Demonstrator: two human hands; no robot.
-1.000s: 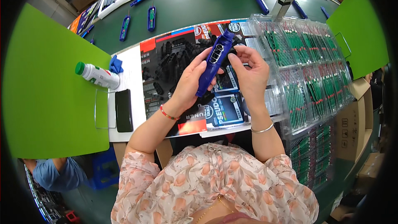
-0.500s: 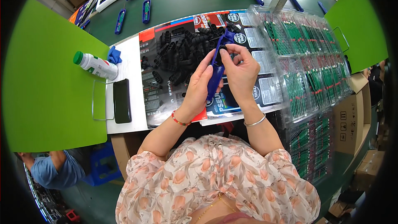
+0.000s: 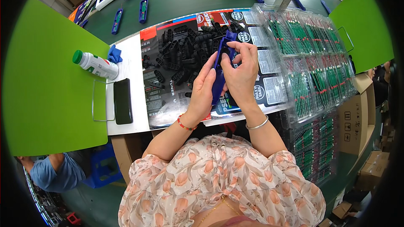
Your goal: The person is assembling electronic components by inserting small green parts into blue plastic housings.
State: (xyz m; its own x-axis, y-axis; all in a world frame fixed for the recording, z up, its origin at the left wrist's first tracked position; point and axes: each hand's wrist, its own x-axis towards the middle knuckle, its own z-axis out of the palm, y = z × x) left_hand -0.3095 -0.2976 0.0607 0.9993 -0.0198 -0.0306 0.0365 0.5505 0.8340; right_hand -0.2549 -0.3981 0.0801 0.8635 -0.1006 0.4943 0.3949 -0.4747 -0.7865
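My left hand is closed round the lower part of a long, narrow blue plastic shell, which is tilted with its hollow side up. A small black ridged piece sits in the upper part of the hollow. My right hand is closed at that piece, its thumb pressing on it and its index finger bent by the shell's upper end. The thumb partly hides the piece. Just beyond and left of my hands lies a loose pile of similar black pieces on printed sheets.
Clear plastic trays of green circuit boards stand at the right. On the left are a phone, a white bottle with a green cap and a blue cloth. Green panels flank the bench. Blue shells lie further back.
My right thumb has shifted slightly down on the black piece, and the index finger has straightened toward the shell's upper end. My left hand keeps its hold. The view has moved slightly.
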